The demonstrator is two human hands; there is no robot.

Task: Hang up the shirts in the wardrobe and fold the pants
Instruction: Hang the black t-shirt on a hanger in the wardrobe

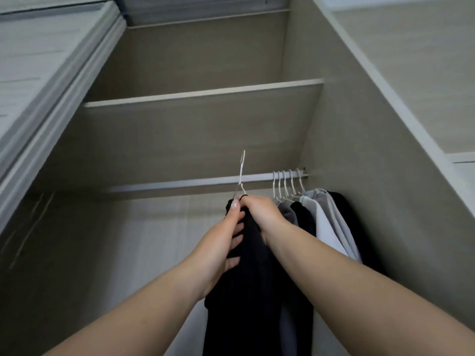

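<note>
1. Black shirt (253, 265) on a white hanger (241, 176), being lifted toward the wardrobe rail (205, 181), not yet hooked on; hook standing upright and crossing in front of the rail, seemingly still free of it.
2. Right hand (259, 211) gripping at the neck of the hanger, fingers curled over the bunched collar; left hand (226, 242) holding the dark cloth just below, thumb laid along the top and fingers wrapped round the fabric. Both grips closed on the same garment, touching each other.
3. Hanging step in hand, judging from the raised hook and the fabric trailing down between the forearms.
4. Next move calling for: raising the hook above the rail, bringing it over and down until it catches, then letting go and smoothing the shoulders. Likely risk: collar slipping off the hanger while bunched like this.
5. Further out, at the right end of the rail, a row of white hangers (288, 185) carrying hung garments (323, 217) in grey, black and white, pressed close together against the wardrobe side wall (347, 150); free rail lying to the left of the hook.
6. Above, a bare shelf board (205, 95); at far left, a sliding door (51, 86).
7. No pants showing anywhere; folding part apparently still to come or out of sight.
8. No brand, label or readable writing showing on cloth, hangers or wardrobe.
</note>
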